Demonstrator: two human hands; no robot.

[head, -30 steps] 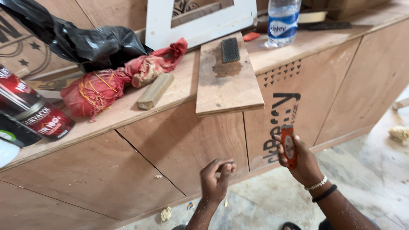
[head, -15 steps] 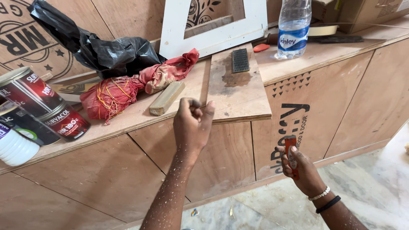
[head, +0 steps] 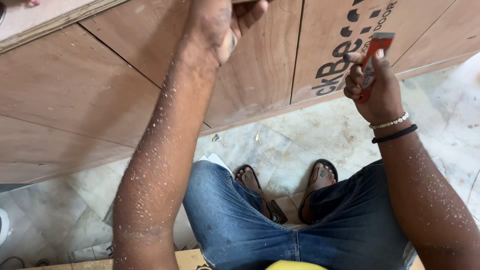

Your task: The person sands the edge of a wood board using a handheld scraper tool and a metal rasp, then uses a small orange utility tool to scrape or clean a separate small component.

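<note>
My left hand (head: 220, 25) is raised at the top edge of the picture in front of the plywood cabinet front (head: 125, 85). Its fingers are curled, and the frame edge cuts off what they close on. My left forearm is speckled with pale dust. My right hand (head: 375, 85) is held up at the right, gripping a small red hand tool (head: 372, 67) that stands upright between thumb and fingers. A bead bracelet and a black band sit on that wrist.
The edge of the plywood counter top (head: 55, 20) shows at the top left. Below lie a marble floor (head: 300, 140) with small scraps, my blue-jeaned legs (head: 235, 220) and my sandalled feet (head: 320, 175). Printed cardboard (head: 90, 252) lies at the bottom left.
The view has tilted down from the counter top to the floor and my legs. My left hand stays raised near the counter edge, and my right hand has lifted the red tool higher.
</note>
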